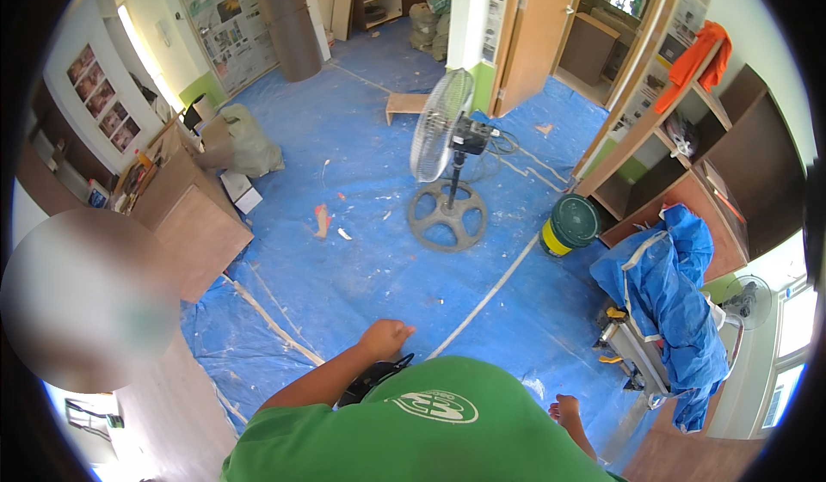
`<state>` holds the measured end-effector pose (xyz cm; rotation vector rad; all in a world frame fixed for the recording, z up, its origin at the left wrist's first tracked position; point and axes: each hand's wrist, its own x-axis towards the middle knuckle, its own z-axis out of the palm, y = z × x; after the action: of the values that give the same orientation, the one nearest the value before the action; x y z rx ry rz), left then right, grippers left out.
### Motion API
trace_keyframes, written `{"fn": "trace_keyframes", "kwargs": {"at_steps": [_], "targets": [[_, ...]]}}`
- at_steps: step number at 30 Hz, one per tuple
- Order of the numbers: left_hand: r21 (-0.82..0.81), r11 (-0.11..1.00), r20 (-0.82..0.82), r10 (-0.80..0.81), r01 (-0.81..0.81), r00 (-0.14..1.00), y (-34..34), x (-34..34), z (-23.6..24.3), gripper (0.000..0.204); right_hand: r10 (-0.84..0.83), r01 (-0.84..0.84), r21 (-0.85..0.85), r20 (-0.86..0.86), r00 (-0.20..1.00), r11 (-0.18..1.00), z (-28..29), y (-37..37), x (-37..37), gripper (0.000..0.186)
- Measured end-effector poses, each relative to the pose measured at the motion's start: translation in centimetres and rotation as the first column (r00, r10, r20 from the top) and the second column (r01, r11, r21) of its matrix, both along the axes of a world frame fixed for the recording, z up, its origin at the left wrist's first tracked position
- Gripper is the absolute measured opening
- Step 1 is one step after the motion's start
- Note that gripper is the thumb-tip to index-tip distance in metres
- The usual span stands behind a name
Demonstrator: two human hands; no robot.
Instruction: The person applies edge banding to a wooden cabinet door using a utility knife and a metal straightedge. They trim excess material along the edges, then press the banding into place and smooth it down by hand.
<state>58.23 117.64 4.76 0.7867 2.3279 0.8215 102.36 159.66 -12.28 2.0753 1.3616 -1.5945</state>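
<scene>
My left hand (385,338) is out in front of my green shirt, fingers curled with nothing visible in them, just above a black object (366,380) at my waist that is mostly hidden. My right hand (565,411) hangs low beside the shirt, fingers loosely curled, with nothing seen in it. Under both hands lies a blue tarp (361,284) marked with strips of tape. A standing fan (443,125) with a round base is ahead of me, beside a dark green bucket (575,220) with a yellow band.
A wooden cabinet (194,224) with clutter stands left, near a sack (251,142). An open door (520,52) is beyond the fan. Right are shelves (632,164) with orange cloth (701,61) and a blue sheet (658,284) over metal gear. A blurred patch hides the lower left.
</scene>
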Motion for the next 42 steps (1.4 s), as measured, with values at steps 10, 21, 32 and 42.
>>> {"fn": "trace_keyframes", "kwargs": {"at_steps": [10,21,32,42], "targets": [[0.067,0.95,0.099,0.296,-0.304,0.95,-14.4,-6.7,1.6,0.057,0.777,-0.777,0.034,-0.057,0.626,0.629,0.0,-9.1,-19.7,0.016],[0.195,0.86,0.341,0.392,-0.472,0.854,-17.9,-5.3,4.4,0.061,0.71,-0.711,-0.017,-0.034,0.703,0.703,0.3,-4.1,-41.4,0.019],[-0.359,0.91,0.338,0.334,-0.207,0.88,-15.5,-11.0,17.4,0.08,0.985,-0.997,-0.048,-0.156,0.075,0.069,-3.9,-5.8,-64.1,0.018],[-0.171,0.971,0.417,0.224,-0.166,0.881,-19.1,-15.5,20.0,0.142,0.943,-0.989,-0.027,-0.298,0.147,0.145,-0.9,-15.4,-82.5,0.021]]}}
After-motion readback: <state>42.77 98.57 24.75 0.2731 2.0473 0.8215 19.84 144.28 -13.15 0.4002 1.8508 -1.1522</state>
